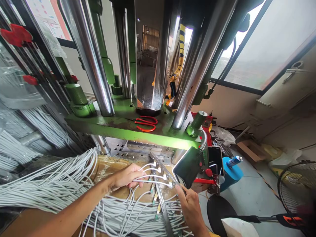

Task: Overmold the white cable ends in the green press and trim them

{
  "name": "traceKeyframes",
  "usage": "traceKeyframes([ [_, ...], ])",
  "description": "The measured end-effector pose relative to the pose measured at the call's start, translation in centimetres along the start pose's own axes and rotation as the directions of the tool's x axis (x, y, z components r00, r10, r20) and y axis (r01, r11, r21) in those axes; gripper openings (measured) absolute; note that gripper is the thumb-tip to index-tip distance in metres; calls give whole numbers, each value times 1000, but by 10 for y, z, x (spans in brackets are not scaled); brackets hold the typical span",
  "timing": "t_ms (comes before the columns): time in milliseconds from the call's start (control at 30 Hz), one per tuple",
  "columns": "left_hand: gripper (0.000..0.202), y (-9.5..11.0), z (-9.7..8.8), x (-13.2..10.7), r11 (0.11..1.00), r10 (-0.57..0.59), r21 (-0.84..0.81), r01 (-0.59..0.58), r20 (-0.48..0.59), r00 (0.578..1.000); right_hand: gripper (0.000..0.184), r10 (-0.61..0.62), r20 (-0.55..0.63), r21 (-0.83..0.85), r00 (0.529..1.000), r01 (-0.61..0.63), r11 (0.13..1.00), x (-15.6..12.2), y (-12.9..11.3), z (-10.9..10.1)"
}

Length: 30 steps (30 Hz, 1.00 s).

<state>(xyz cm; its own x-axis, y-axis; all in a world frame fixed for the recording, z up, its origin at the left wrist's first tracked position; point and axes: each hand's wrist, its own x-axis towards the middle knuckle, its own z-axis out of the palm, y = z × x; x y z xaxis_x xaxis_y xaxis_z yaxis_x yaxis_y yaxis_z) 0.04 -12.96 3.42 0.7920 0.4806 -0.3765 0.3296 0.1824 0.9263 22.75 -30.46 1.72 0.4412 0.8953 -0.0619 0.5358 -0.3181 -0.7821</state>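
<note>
My left hand (129,176) is closed around several white cables (150,180). Their white angled plug ends (165,177) lie along a narrow metal bar (163,167) that slants down to the right. The near end of that bar is in my right hand (190,205), whose fingers are wrapped round it and partly hidden. A second long metal strip (163,205) runs below it toward me. Beside this strip sit several connectors with green and gold parts (155,198). Whether the plugs are seated in the bar is too small to tell.
A large bundle of white cables (56,184) covers the left and front of the work surface. Above stands a press with a green plate (118,126), steel columns and red-handled scissors (146,124) on top. A dark box-like panel (189,168) is right; a blue container (230,172) stands beyond.
</note>
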Motion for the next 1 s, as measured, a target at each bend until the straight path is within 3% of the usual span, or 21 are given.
traceKeyframes([
  [467, 43, 8, 6, -9, 999, 12, 31, -13, 17, 1000, 45, -32, -8, 34, 999, 32, 999, 1, -2, 1],
  [867, 54, -2, 5, -5, 999, 26, 40, -28, 49, 998, 40, -16, 22, 136, 1000, 13, 991, 2, -1, 4],
  [1000, 60, -3, 6, -6, 987, 44, 153, -49, 35, 998, 42, -41, -3, 106, 999, 41, 994, -1, -6, 1],
])
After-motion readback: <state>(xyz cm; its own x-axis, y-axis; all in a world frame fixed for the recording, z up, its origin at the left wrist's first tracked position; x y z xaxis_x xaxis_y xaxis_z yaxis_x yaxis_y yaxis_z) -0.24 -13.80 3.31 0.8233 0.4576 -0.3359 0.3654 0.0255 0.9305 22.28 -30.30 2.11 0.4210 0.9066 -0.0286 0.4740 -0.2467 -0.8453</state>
